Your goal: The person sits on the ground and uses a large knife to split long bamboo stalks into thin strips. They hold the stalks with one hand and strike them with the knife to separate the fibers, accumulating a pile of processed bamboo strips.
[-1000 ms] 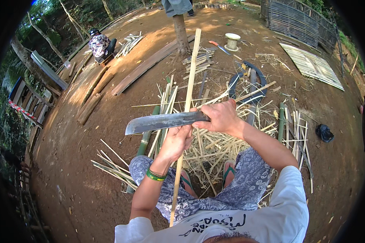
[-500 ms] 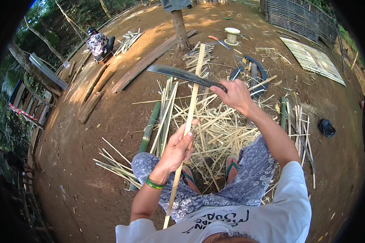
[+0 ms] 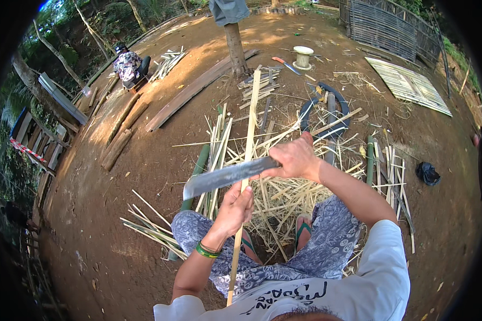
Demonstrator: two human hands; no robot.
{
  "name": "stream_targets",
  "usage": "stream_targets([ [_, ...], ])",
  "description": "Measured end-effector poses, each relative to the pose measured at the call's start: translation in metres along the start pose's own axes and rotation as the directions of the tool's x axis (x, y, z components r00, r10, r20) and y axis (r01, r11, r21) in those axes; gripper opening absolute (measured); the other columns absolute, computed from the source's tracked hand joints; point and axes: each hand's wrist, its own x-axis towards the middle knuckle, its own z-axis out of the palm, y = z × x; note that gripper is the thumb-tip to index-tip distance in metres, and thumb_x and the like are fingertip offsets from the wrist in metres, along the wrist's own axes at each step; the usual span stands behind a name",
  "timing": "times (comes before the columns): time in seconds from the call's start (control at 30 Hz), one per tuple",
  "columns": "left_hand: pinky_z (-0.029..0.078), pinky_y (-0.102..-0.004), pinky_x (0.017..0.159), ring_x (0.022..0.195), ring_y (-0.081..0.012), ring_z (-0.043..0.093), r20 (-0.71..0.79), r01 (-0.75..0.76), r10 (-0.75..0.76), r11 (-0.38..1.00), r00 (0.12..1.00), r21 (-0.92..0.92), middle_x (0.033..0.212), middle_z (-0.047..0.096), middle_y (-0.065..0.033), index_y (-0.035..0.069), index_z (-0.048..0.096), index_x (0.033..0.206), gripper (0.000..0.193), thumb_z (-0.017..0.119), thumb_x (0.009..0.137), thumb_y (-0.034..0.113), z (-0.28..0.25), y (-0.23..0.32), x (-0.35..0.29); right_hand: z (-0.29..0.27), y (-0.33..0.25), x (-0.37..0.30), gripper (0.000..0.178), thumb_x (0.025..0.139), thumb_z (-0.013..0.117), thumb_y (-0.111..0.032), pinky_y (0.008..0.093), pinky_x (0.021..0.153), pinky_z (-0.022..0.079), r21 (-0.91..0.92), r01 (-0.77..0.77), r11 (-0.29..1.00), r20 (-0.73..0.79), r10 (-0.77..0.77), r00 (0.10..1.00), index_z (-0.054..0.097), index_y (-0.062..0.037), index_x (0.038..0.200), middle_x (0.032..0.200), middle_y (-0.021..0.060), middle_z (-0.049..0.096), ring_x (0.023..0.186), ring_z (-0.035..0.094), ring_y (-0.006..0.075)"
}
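Note:
A long, pale bamboo strip [image 3: 253,115] runs from my lap up and away from me, standing nearly straight between my knees. My left hand [image 3: 232,209] is wrapped round its lower half. In my right hand [image 3: 293,157] is the handle of a machete, its wide dark blade [image 3: 214,179] pointing left across the strip just above the left hand. The blade's face is turned up and slightly blurred; whether its edge touches the strip cannot be made out. Under both hands, a heap of thin bamboo shavings [image 3: 284,195] covers the ground between my feet.
Split bamboo strips [image 3: 151,224] and a green bamboo pole [image 3: 199,161] lie at my left, more strips [image 3: 393,179] at my right. Ahead are a handsaw [image 3: 286,65], a pale spool [image 3: 303,56] and a tree trunk [image 3: 235,48]. Another person [image 3: 127,67] sits far left.
My right hand has drawn the machete down along the strip toward my left hand, and the blade has turned its flat side up. The left hand still grips the strip in nearly the same place.

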Motion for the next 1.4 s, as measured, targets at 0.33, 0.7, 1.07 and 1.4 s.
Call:
stream_targets([
  [0.33,0.025,-0.0195,0.042,0.047,-0.0041,0.027,0.065,0.074,-0.076,0.997,0.995,0.022,0.064,0.031,0.0069,0.012,0.043,0.144,0.037,0.041,0.109,0.022,-0.012,-0.007,-0.021,0.013,0.027,-0.003,0.068,0.093,0.04,-0.074,0.0397,0.039,0.038,-0.102,0.099,0.99,0.003,-0.099,0.995,0.062,-0.0136,0.071,0.046,-0.0004,0.047,0.039,0.048,0.0157],
  [0.7,0.021,-0.0197,0.042,0.048,-0.0044,0.024,0.202,0.199,-0.136,0.92,0.97,-0.338,0.066,0.029,0.005,0.017,0.037,0.149,0.041,0.033,0.11,0.029,-0.035,-0.011,-0.035,-0.005,0.06,-0.007,0.069,0.097,0.049,-0.06,0.0416,0.052,0.042,0.434,-0.416,0.799,-0.096,0.5,0.861,0.07,0.0038,0.079,0.052,0.0162,0.054,0.049,0.054,0.0281],
  [1.07,0.027,-0.0187,0.04,0.047,-0.0069,0.032,0.429,0.256,0.008,0.793,0.903,-0.552,0.065,0.037,0.0025,0.009,0.057,0.105,0.022,0.043,0.104,0.026,-0.039,-0.04,0.0,-0.011,-0.031,-0.013,0.066,0.086,0.056,-0.072,0.0456,0.047,0.047,0.128,0.039,0.991,-0.052,-0.033,0.998,0.061,-0.0076,0.072,0.053,0.0094,0.059,0.049,0.063,0.0301],
  [1.4,0.023,-0.0211,0.04,0.047,-0.0056,0.026,0.112,0.116,-0.082,0.931,0.99,-0.346,0.061,0.031,0.0037,0.011,0.047,0.109,0.025,0.035,0.11,0.034,-0.014,-0.018,-0.016,-0.012,-0.034,-0.016,0.067,0.085,0.056,-0.073,0.0439,0.047,0.047,0.019,0.123,0.992,-0.059,-0.121,0.991,0.061,-0.0078,0.071,0.056,0.0104,0.061,0.05,0.063,0.0306],
])
